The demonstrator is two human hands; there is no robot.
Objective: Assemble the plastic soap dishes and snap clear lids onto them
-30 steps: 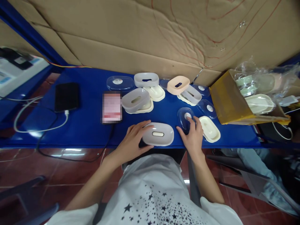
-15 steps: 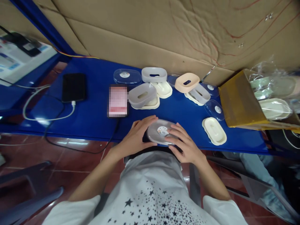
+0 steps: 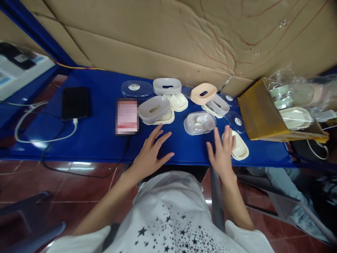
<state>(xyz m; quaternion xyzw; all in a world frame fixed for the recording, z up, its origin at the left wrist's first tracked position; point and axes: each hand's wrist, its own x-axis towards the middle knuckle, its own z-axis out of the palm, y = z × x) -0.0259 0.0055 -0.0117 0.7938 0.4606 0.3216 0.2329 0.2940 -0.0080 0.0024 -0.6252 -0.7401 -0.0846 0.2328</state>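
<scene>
My left hand (image 3: 150,150) is open and holds nothing, its fingers spread over the front of the blue table, just below a grey soap dish (image 3: 155,109) resting on a cream tray. To the right, my right hand (image 3: 222,153) is also open, beside a cream oval tray (image 3: 240,147) that its fingers partly cover; whether they touch it I cannot tell. Beyond the right fingertips lies a grey oval soap dish under a clear lid (image 3: 200,123) with a round sticker. Behind it are a peach soap dish (image 3: 210,95) and another grey soap dish (image 3: 168,90).
A phone (image 3: 127,116) with a blurred screen lies left of the dishes. Farther left is a black device (image 3: 75,103) with a white cable. A cardboard box (image 3: 259,119) of wrapped dishes stands at the right. Clear lids (image 3: 137,92) lie at the back.
Both hands have let go of the grey soap dish with the clear lid. It now lies farther back and to the right on the table, and the hands have moved apart.
</scene>
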